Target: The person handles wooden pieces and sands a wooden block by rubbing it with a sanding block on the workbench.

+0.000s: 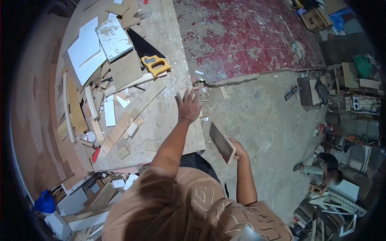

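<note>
My left hand (189, 107) rests on the right edge of the wooden workbench (161, 106), fingers spread and holding nothing. In my right hand (239, 150) is a flat rectangular wooden board (220, 141), dark on its broad face and pale along its edge. It is held off the bench, over the concrete floor, gripped near its lower right end. Beyond my left hand on the bench lies a handsaw (156, 65) with a yellow handle and a black blade. A thin wood strip (149, 102) lies to the left of that hand.
White panels (85, 50) and wood offcuts crowd the bench's left side, with a red-handled tool (95, 154) near its front corner. Scrap wood (96, 201) lies below. A worn red surface (241, 40) adjoins the bench. At the right, a person (327, 168) sits among stacked materials.
</note>
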The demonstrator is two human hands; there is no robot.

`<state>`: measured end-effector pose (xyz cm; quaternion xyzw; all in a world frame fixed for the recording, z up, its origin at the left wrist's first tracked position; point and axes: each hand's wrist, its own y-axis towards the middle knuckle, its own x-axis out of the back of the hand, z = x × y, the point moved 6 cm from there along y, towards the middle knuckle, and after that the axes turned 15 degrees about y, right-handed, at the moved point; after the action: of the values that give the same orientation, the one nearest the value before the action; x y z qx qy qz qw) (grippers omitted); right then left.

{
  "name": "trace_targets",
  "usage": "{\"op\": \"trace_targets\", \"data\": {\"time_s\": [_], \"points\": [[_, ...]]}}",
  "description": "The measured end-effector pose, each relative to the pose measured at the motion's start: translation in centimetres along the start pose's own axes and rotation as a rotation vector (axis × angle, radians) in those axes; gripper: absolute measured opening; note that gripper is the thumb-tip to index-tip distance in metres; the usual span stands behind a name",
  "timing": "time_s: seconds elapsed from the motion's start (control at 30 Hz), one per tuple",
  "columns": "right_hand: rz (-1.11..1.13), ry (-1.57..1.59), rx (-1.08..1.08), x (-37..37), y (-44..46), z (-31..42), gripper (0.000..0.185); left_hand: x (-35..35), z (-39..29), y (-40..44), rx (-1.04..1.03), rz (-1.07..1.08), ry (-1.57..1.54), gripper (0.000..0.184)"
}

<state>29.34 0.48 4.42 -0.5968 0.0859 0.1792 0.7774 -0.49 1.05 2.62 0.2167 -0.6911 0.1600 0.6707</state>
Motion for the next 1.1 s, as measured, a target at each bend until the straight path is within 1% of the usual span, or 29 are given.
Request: {"op": "trace_targets", "data": {"time_s": [0.07, 0.1, 0.13, 0.2, 0.23, 0.27, 0.33, 0.37, 0.43, 0.53, 0.57, 0.63, 0.67, 0.73, 0.87, 0.97, 1.03, 1.07, 1.1], "points": [[-0.051, 0.029, 0.003, 3.4, -0.4, -0.1, 0.044, -0.2, -0.8, -0.8, -0.281, 0.145, -0.111, 0.052], [-0.093, 0.063, 0.013, 4.8, -0.5, 0.4, 0.044, -0.9, -0.9, -1.5, -0.393, 0.092, -0.052, 0.053], [-0.094, 0.050, 0.008, 5.0, -1.3, 1.1, 0.044, -0.6, -0.5, -1.7, -0.379, 0.094, -0.055, 0.053], [-0.210, 0.132, 0.173, 6.0, -3.0, 2.6, 0.054, -0.6, -0.4, -3.5, -0.604, 0.214, -0.051, 0.057], [-0.214, 0.106, 0.193, 6.5, -3.4, 3.4, 0.053, -0.1, -0.1, -4.3, -0.638, 0.198, -0.069, 0.060], [-0.216, 0.080, 0.217, 6.8, -3.4, 4.2, 0.053, 0.0, 0.7, -4.6, -0.622, 0.201, -0.065, 0.060], [-0.184, 0.152, 0.258, 5.0, -4.5, 5.5, 0.046, 1.3, 1.6, -6.2, -0.676, 0.091, -0.090, 0.064], [-0.179, 0.142, 0.238, 4.6, -4.2, 5.6, 0.046, 1.5, 2.3, -7.1, -0.659, 0.106, -0.087, 0.064], [-0.098, 0.117, 0.209, 3.0, -3.4, 6.5, 0.053, 2.1, 3.2, -7.5, -0.628, 0.121, -0.058, 0.062], [-0.106, 0.005, 0.204, -0.2, -2.6, 7.0, 0.051, 2.2, 4.2, -7.9, -0.528, 0.138, -0.118, 0.058], [-0.040, -0.018, 0.189, -1.7, -2.5, 7.1, 0.050, 2.2, 4.6, -8.2, -0.510, 0.135, -0.115, 0.058], [0.001, -0.060, 0.161, -3.2, -1.5, 7.4, 0.050, 4.1, 5.7, -8.7, -0.399, -0.039, -0.151, 0.056], [0.032, -0.082, 0.139, -4.0, -1.1, 7.6, 0.049, 4.7, 6.1, -9.0, -0.385, -0.045, -0.147, 0.056], [0.027, -0.130, 0.121, -5.7, -1.2, 8.1, 0.048, 5.1, 7.6, -10.2, -0.268, -0.060, -0.060, 0.055], [0.035, -0.197, 0.133, -8.4, -1.0, 9.6, 0.049, 4.8, 9.3, -12.8, -0.220, -0.105, 0.016, 0.053], [0.055, -0.245, 0.135, -8.4, -0.9, 10.7, 0.050, 5.3, 8.9, -14.1, -0.180, -0.056, 0.026, 0.054], [0.073, -0.269, 0.121, -8.7, -1.2, 11.3, 0.050, 5.0, 8.5, -14.5, -0.113, 0.052, 0.025, 0.053], [0.070, -0.297, 0.117, -8.7, -1.5, 11.9, 0.050, 5.0, 8.1, -14.4, -0.097, 0.047, 0.033, 0.053], [0.066, -0.323, 0.111, -8.8, -1.7, 12.3, 0.050, 4.0, 8.0, -14.4, -0.027, 0.121, 0.036, 0.050]]}}
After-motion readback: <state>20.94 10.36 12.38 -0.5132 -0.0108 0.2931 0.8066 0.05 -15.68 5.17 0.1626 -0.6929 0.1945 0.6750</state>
